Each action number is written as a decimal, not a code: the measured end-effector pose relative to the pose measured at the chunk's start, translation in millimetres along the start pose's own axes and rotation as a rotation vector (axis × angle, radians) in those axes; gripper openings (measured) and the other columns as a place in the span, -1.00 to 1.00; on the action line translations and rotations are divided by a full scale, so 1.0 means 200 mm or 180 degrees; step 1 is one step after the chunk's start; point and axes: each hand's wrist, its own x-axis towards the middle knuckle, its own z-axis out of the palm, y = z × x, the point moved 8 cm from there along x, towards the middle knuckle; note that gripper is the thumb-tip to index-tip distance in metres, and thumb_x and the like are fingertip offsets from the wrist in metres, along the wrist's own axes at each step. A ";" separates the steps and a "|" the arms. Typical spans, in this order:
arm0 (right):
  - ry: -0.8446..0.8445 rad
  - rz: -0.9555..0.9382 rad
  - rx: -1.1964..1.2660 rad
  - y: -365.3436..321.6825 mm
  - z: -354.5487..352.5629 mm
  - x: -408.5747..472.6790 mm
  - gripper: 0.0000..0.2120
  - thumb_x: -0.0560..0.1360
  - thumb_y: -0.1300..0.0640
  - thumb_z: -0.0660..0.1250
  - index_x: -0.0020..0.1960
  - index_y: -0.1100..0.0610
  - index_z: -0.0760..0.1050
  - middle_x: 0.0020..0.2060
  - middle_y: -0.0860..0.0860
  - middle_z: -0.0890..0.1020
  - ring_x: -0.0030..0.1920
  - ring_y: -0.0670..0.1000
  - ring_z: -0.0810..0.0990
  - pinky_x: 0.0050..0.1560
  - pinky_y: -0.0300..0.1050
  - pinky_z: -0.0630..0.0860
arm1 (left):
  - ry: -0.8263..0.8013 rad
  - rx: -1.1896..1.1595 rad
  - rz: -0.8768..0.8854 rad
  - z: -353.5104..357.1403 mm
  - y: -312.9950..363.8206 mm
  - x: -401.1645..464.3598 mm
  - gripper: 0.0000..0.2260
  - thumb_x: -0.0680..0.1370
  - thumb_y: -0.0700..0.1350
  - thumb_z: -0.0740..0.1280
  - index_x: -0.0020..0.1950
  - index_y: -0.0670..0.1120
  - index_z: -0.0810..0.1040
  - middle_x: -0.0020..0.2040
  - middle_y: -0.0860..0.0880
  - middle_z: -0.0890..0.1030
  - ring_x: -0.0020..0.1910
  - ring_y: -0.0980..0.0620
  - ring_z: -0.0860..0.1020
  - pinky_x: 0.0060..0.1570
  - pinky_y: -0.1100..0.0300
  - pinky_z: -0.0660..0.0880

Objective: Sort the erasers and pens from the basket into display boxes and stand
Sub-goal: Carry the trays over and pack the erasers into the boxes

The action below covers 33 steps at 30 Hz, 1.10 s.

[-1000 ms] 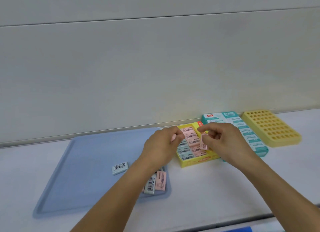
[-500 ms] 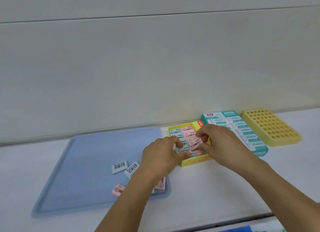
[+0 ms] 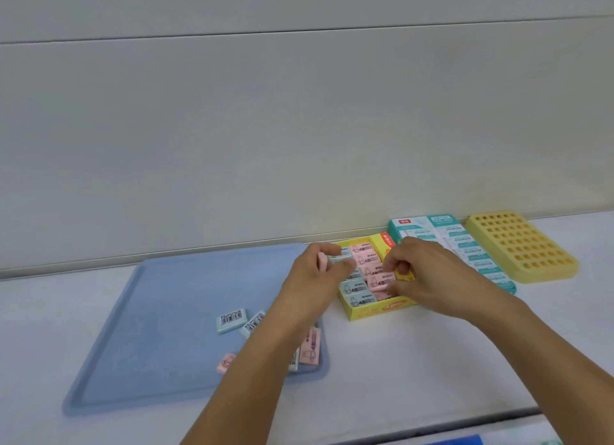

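Left hand pinches pink eraser at yellow box edge; right hand pinches boxed eraser.

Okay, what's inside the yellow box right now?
The yellow display box holds rows of pink and blue erasers. The right hand and left hand cover parts, so no full count.

Left hand lifted, apparently pinching a pink eraser

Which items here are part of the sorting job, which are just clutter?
Job:
- left hand, holding a pink eraser
- right hand
- yellow box
- teal box
- pen stand
- loose erasers
- blue tray

Lying about:
- blue item at the bottom edge, partly out of view
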 end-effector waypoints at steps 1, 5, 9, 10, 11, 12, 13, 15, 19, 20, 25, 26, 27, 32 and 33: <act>-0.0018 -0.0016 0.0010 0.00 0.00 0.00 -0.80 0.44 -0.04 0.45 0.02 -0.08 0.52 -0.15 -0.20 0.44 -0.10 -0.14 0.45 -0.10 -0.21 0.43 | -0.0023 -0.0397 -0.0122 0.00 -0.01 0.00 -0.85 0.58 -0.07 0.31 0.14 0.00 0.51 -0.23 0.04 0.46 -0.34 0.17 0.43 -0.34 0.30 0.33; -0.0212 -0.0062 -0.0048 -0.01 0.01 0.01 -0.84 0.46 -0.02 0.44 -0.04 -0.09 0.47 -0.17 -0.18 0.49 -0.14 -0.14 0.49 -0.13 -0.20 0.48 | -0.0060 -0.1678 -0.0322 -0.02 -0.01 0.00 -0.86 0.58 -0.22 0.22 0.08 -0.21 0.53 -0.21 -0.09 0.48 -0.31 0.05 0.43 -0.36 0.22 0.33; -0.0332 -0.0115 -0.0245 -0.02 0.01 0.03 -0.90 0.47 -0.01 0.41 -0.06 -0.07 0.50 -0.19 -0.14 0.55 -0.16 -0.12 0.52 -0.14 -0.16 0.51 | -0.0133 -0.1991 -0.0302 -0.03 -0.01 -0.02 -0.84 0.62 -0.18 0.23 0.04 -0.25 0.54 -0.12 -0.18 0.64 -0.24 -0.03 0.61 -0.22 0.20 0.56; -0.0330 -0.0146 -0.0282 -0.02 0.01 0.04 -0.91 0.48 0.01 0.41 -0.05 -0.08 0.52 -0.18 -0.13 0.55 -0.16 -0.11 0.52 -0.14 -0.16 0.51 | -0.0166 -0.1999 -0.0278 -0.03 -0.01 -0.02 -0.80 0.64 -0.15 0.22 0.05 -0.26 0.55 -0.09 -0.20 0.67 -0.20 -0.05 0.65 -0.18 0.18 0.60; -0.0317 -0.0191 -0.0298 -0.03 0.01 0.05 -0.92 0.48 0.03 0.40 -0.03 -0.09 0.54 -0.17 -0.13 0.56 -0.15 -0.11 0.52 -0.13 -0.15 0.51 | -0.0186 -0.2041 -0.0266 -0.03 -0.02 -0.02 -0.77 0.65 -0.11 0.20 0.07 -0.26 0.55 -0.07 -0.21 0.69 -0.16 -0.06 0.67 -0.12 0.17 0.63; -0.0297 -0.0234 -0.0310 -0.04 0.01 0.05 -0.90 0.49 0.04 0.39 -0.01 -0.10 0.57 -0.13 -0.13 0.55 -0.12 -0.11 0.52 -0.11 -0.14 0.51 | -0.0194 -0.2114 -0.0256 -0.03 -0.02 -0.02 -0.74 0.66 -0.10 0.19 0.08 -0.27 0.55 -0.06 -0.21 0.70 -0.12 -0.07 0.69 -0.07 0.16 0.64; -0.0284 -0.0264 -0.0342 -0.04 0.02 0.06 -0.88 0.49 0.04 0.38 0.02 -0.11 0.60 -0.09 -0.14 0.53 -0.08 -0.10 0.52 -0.07 -0.13 0.51 | -0.0206 -0.2209 -0.0247 -0.03 -0.02 -0.03 -0.72 0.66 -0.09 0.17 0.10 -0.28 0.55 -0.04 -0.22 0.70 -0.08 -0.09 0.69 -0.03 0.15 0.63; -0.0248 -0.0269 -0.0515 -0.05 0.04 0.05 -0.87 0.51 0.00 0.35 0.05 -0.12 0.60 -0.03 -0.14 0.50 -0.02 -0.08 0.50 -0.04 -0.11 0.49 | -0.0215 -0.2411 -0.0263 -0.03 -0.01 -0.03 -0.72 0.67 -0.11 0.16 0.13 -0.30 0.53 -0.01 -0.23 0.69 -0.01 -0.12 0.68 0.05 0.13 0.61; 0.0669 -0.0349 0.0270 -0.11 -0.07 0.01 -0.78 0.50 -0.15 0.32 0.04 -0.07 0.60 -0.20 -0.14 0.50 -0.20 -0.13 0.47 -0.19 -0.12 0.43 | -0.0209 -0.2671 -0.0332 -0.02 0.00 -0.04 -0.72 0.68 -0.15 0.12 0.16 -0.33 0.51 0.04 -0.26 0.67 0.05 -0.15 0.66 0.08 0.09 0.59; 0.0927 -0.0412 0.0793 -0.15 -0.11 -0.02 -0.77 0.46 -0.18 0.35 -0.01 -0.07 0.59 -0.25 -0.14 0.50 -0.24 -0.14 0.47 -0.21 -0.13 0.43 | -0.0221 -0.2658 -0.0316 -0.01 0.00 -0.04 -0.71 0.69 -0.15 0.11 0.17 -0.32 0.51 0.06 -0.25 0.67 0.06 -0.13 0.66 0.08 0.09 0.60; 0.1075 -0.0595 0.0740 -0.30 -0.11 -0.03 -0.81 0.41 -0.14 0.40 -0.04 -0.11 0.54 -0.16 -0.16 0.49 -0.15 -0.21 0.46 -0.17 -0.17 0.43 | -0.0533 -0.2424 -0.0119 0.08 0.05 -0.06 -0.66 0.70 -0.14 0.06 0.20 -0.32 0.54 0.08 -0.24 0.66 0.11 -0.12 0.64 0.09 0.08 0.60; 0.1093 -0.0547 0.0791 -0.29 -0.12 -0.03 -0.84 0.43 -0.11 0.39 -0.05 -0.09 0.54 -0.18 -0.15 0.49 -0.16 -0.20 0.47 -0.18 -0.14 0.44 | -0.0566 -0.2219 -0.0046 0.09 0.07 -0.06 -0.67 0.70 -0.15 0.06 0.19 -0.32 0.54 0.07 -0.24 0.66 0.10 -0.11 0.65 0.10 0.07 0.59; 0.1066 -0.0475 0.0900 -0.28 -0.13 -0.03 -0.88 0.43 -0.08 0.39 -0.07 -0.08 0.54 -0.21 -0.14 0.50 -0.18 -0.18 0.48 -0.20 -0.12 0.45 | -0.0582 -0.1966 0.0040 0.09 0.08 -0.06 -0.67 0.69 -0.16 0.07 0.18 -0.31 0.55 0.06 -0.24 0.67 0.08 -0.10 0.66 0.11 0.06 0.59; 0.0978 0.0001 0.1002 -0.15 -0.17 -0.02 -0.81 0.36 -0.03 0.40 -0.28 0.01 0.43 -0.48 -0.12 0.48 -0.41 -0.14 0.44 -0.36 -0.14 0.31 | -0.0340 0.0086 0.0874 0.10 0.15 -0.06 -0.70 0.66 -0.05 0.09 0.17 -0.06 0.60 0.05 -0.09 0.68 0.06 -0.03 0.63 0.17 0.01 0.53; 0.1041 0.0124 0.1022 -0.11 -0.18 -0.02 -0.81 0.36 -0.01 0.40 -0.29 0.01 0.42 -0.48 -0.11 0.49 -0.41 -0.13 0.45 -0.36 -0.13 0.31 | -0.0235 0.0650 0.1130 0.11 0.16 -0.06 -0.71 0.66 -0.02 0.10 0.23 0.02 0.57 0.09 -0.02 0.66 0.10 0.00 0.59 0.19 0.02 0.49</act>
